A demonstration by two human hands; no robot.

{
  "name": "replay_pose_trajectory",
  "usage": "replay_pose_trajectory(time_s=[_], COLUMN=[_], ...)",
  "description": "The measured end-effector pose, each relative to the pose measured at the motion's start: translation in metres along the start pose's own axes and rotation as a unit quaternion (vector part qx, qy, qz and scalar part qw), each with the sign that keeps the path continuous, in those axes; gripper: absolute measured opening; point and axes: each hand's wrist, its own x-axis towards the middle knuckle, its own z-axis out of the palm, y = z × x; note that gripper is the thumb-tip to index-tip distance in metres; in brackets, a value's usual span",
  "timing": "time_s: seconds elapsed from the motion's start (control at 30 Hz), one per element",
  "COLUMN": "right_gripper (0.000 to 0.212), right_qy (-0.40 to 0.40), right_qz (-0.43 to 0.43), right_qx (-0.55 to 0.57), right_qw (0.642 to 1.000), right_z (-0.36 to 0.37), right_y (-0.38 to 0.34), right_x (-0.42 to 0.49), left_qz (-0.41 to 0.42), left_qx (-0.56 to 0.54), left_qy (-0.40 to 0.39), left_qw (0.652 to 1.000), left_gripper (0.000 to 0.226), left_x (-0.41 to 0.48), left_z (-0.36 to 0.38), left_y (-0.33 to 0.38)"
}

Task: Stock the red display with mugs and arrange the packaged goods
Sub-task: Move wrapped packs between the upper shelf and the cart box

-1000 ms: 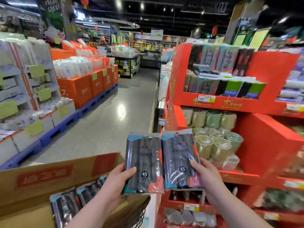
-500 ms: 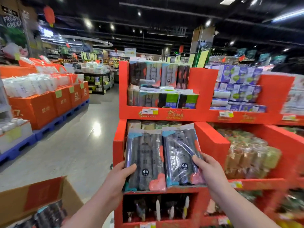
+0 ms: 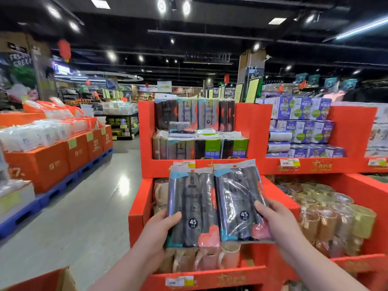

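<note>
Head view: my left hand (image 3: 159, 229) grips one bag-roll pack (image 3: 192, 204), my right hand (image 3: 280, 221) a second pack (image 3: 237, 198); next, probably lifting both to the top shelf (image 3: 262, 164) above.

The left roll pack (image 3: 193, 206) and the right roll pack (image 3: 239, 200) sit side by side at centre. The left hand (image 3: 159, 229) holds one from 7 o'clock and the right hand (image 3: 279, 223) holds the other from 5 o'clock. Both packs are in front of the display stand (image 3: 254, 127). Mugs (image 3: 160, 191) stand on the shelf behind the packs. Shelved packs (image 3: 195, 114) fill the top tier at 12 o'clock. Wrapped mugs (image 3: 327, 217) lie at 3 o'clock, and cartons (image 3: 302, 127) are stacked at 2 o'clock. Pallet boxes (image 3: 42, 162) stand at 9 o'clock, across the aisle floor (image 3: 84, 206).
</note>
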Motion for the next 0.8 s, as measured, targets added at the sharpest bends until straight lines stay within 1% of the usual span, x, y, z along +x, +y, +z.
replay_pose_trajectory(time_s=[0.1,0.2,0.33,0.5,0.6,0.8], right_gripper=[0.014,0.012,0.015,0.014,0.012,0.012], right_qy=[0.017,0.030,0.036,0.026,0.017,0.034], right_qz=[-0.018,-0.034,-0.070,-0.092,-0.109,-0.111], right_qx=[0.000,0.014,0.018,0.023,0.026,0.013], right_qw=[1.000,0.999,0.997,0.995,0.994,0.993], right_z=[0.001,0.008,0.026,0.059,0.077,0.096], right_y=[-0.013,-0.028,-0.051,-0.070,-0.077,-0.087], right_x=[0.027,0.059,0.104,0.157,0.182,0.233], left_qz=[-0.002,0.015,0.042,0.077,0.096,0.116], left_qx=[-0.024,-0.012,0.004,0.005,0.025,0.017], left_qy=[-0.029,-0.041,-0.031,-0.041,-0.022,-0.004], left_qw=[0.999,0.999,0.999,0.996,0.995,0.993], left_gripper=[0.022,0.023,0.023,0.021,0.014,0.018], left_x=[0.032,0.070,0.118,0.161,0.181,0.211], left_z=[0.009,0.013,0.011,0.000,-0.012,-0.038], left_y=[0.009,0.024,0.050,0.085,0.098,0.114])
